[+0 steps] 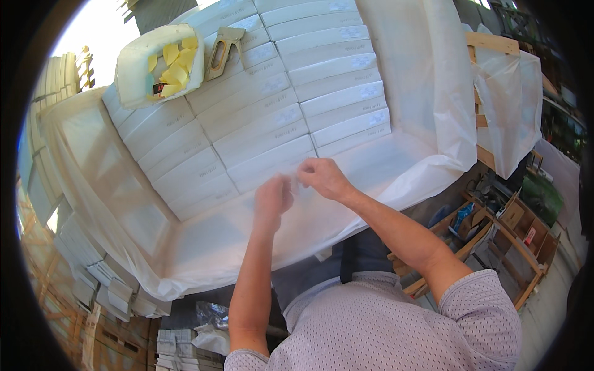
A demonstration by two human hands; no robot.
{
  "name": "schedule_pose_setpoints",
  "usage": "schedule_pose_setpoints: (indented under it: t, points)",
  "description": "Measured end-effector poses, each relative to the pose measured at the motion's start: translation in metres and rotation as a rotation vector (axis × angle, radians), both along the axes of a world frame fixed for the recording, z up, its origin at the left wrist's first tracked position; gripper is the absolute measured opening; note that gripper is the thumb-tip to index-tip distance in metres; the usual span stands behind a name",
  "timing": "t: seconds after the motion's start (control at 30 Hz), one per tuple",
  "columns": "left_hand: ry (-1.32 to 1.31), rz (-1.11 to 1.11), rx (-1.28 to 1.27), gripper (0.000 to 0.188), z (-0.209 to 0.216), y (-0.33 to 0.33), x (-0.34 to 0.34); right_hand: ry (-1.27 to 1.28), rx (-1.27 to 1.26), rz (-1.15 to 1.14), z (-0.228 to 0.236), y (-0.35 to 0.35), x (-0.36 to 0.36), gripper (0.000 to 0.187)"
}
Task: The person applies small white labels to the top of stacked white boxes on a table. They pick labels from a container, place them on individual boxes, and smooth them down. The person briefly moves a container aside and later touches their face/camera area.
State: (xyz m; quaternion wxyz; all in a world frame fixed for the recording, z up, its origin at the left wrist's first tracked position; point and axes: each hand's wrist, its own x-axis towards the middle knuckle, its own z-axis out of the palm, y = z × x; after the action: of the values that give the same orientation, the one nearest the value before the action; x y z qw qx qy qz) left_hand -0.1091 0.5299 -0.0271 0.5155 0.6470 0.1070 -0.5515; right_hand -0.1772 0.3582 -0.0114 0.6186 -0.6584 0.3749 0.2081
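Pale scrap (294, 183), too blurred to identify, spans the left hand (272, 195) and right hand (325, 179), whose curled fingers (305, 167) seem to pinch it, presumably to keep it steady.

I'm standing in what is probably a packing workshop: white cartons (263, 117) stacked on plastic sheeting (408, 74), a staple gun (232, 34) on them, a cluttered wooden tray (518, 246) nearby.

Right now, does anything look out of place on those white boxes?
Perhaps the metal tool: it lies loose and at a slant on the boxes, beside an open tub of yellow pieces. Both interrupt otherwise neat rows. I see no spill or clear damage.
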Motion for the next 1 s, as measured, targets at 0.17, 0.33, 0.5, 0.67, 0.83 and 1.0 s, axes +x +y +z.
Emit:
schedule_pose_setpoints:
  t: [0.17,0.33,0.5,0.67,0.83,1.0]
  points:
    - [0.109,0.14,-0.048,0.022,0.009,-0.015,0.002,-0.007,0.078,0.042,0.001,-0.002,0.002,0.022]
    - [0.019,0.098,0.009,0.018,0.006,-0.018,0.003,-0.077,-0.04,0.07,-0.002,0.0,0.005,0.022]
    - [-0.048,0.064,0.003,0.017,0.002,-0.019,0.014,-0.049,0.021,-0.002,-0.006,0.001,0.009,0.021]
    - [-0.406,0.097,0.215,0.018,0.002,-0.029,0.064,0.007,0.111,-0.427,-0.025,-0.013,0.023,0.019]
    - [-0.731,0.356,0.2,0.022,-0.002,-0.017,0.186,0.012,0.063,-0.715,-0.056,-0.044,0.024,0.019]
    - [-1.094,0.122,0.545,0.032,-0.023,-0.012,0.3,0.181,-0.053,-0.62,-0.1,-0.037,0.002,0.017]
